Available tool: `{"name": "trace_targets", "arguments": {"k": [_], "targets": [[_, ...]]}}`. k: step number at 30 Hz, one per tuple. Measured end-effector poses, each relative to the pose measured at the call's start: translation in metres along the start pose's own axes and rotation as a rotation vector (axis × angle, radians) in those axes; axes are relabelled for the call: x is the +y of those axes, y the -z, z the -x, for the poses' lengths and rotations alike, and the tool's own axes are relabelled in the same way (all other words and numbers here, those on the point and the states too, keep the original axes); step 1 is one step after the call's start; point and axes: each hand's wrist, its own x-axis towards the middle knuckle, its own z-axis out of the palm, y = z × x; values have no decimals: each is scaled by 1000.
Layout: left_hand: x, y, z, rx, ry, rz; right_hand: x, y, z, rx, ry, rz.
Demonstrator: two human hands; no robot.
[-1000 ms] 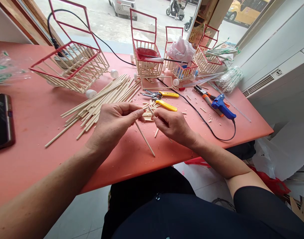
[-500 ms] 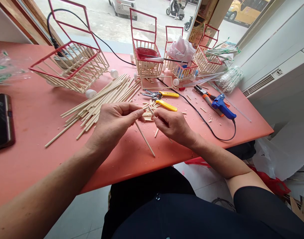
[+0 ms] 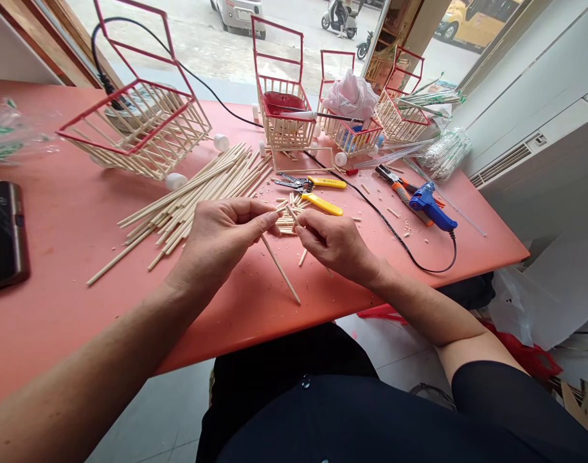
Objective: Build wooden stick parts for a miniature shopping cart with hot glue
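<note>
My left hand (image 3: 233,231) is closed in a pinch on a thin wooden stick (image 3: 281,271), which slants down toward the table's front edge. Facing it, my right hand (image 3: 336,245) pinches another wooden stick (image 3: 292,213), its tip showing between the two hands. The fingers hide most of this second stick. Just behind the hands lies a pile of short cut sticks (image 3: 288,224). Wire strippers with yellow handles (image 3: 325,204) rest beyond that pile. To the left, long wooden sticks (image 3: 202,193) are heaped on the pink table (image 3: 216,308).
Several small stick-built carts with red rims, including a large one (image 3: 139,135) and a middle one (image 3: 286,122), line the back. A blue glue gun (image 3: 431,206) and pliers (image 3: 403,196) lie right, with a black cord (image 3: 380,218). A phone (image 3: 4,235) lies far left.
</note>
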Motion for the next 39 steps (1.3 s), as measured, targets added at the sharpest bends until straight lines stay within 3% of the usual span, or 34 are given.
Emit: {"name": "trace_targets", "arguments": {"k": [39], "targets": [[-1,1,0,6,0,-72,0,1,-1,-4,-5,13]]}}
